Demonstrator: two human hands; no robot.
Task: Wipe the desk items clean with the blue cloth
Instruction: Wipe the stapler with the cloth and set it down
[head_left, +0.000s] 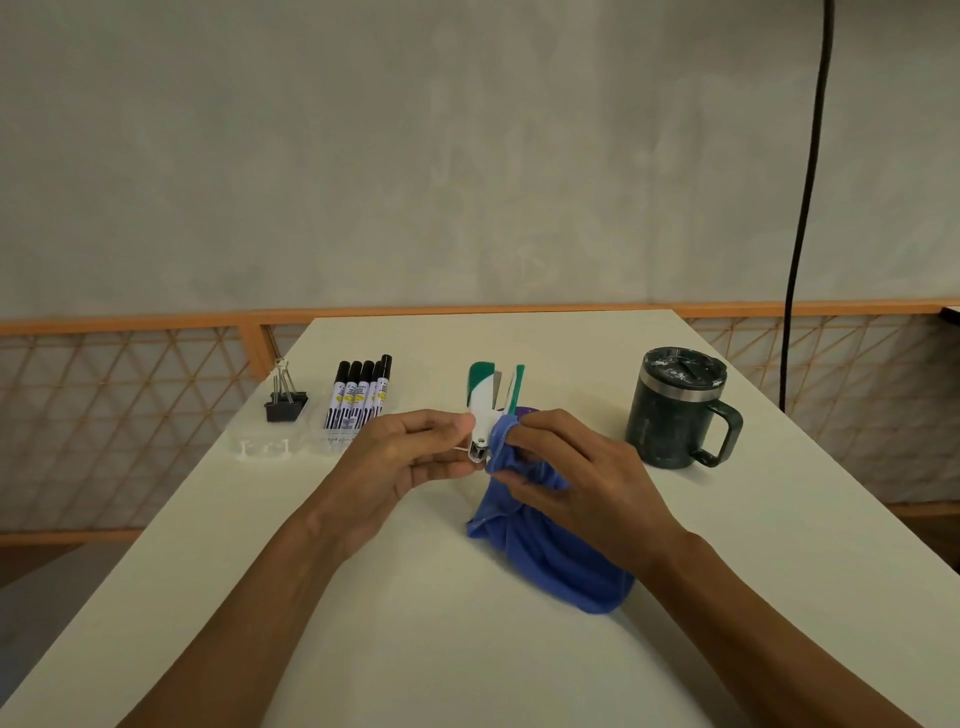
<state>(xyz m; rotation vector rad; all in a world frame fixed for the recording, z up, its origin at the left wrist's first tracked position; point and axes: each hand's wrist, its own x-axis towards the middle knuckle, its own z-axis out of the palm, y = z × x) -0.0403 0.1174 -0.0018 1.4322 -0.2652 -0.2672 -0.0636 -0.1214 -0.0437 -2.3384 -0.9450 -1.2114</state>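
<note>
- The left hand (410, 457) pinches the hinge end of the green-and-white plastic stapler (491, 395) btw. thumb and fingertips, above the middle of the white table top (363, 649). The grip is at the very end, prob. so that the rest of the body is free for wiping.
- The stapler stands nearly upright, w/ its two arms spread toward 12 o'clock like a V. I judge it is opened so the fabric can reach the inner faces.
- The right hand (576, 478) has its fingers curled round a bunched part of the blue soft cloth (545, 556) and presses this wad on the stapler's lower end from the 3 o'clock side. The loose rest hangs down and lies on the table toward 5 o'clock.
- Only a small wad is used, prob. because the hinge area is narrow.
- At 10 o'clock from the hands: five black-capped white markers (358, 395) in a row, and further left the black metal binder clips (285, 400). Both seem to sit in a clear plastic tray (260, 447), untouched.
- At 2 o'clock: a dark green lidded mug (670, 410), well apart from the hands.
- Judgement: the stapler is the item in work; the others wait.
</note>
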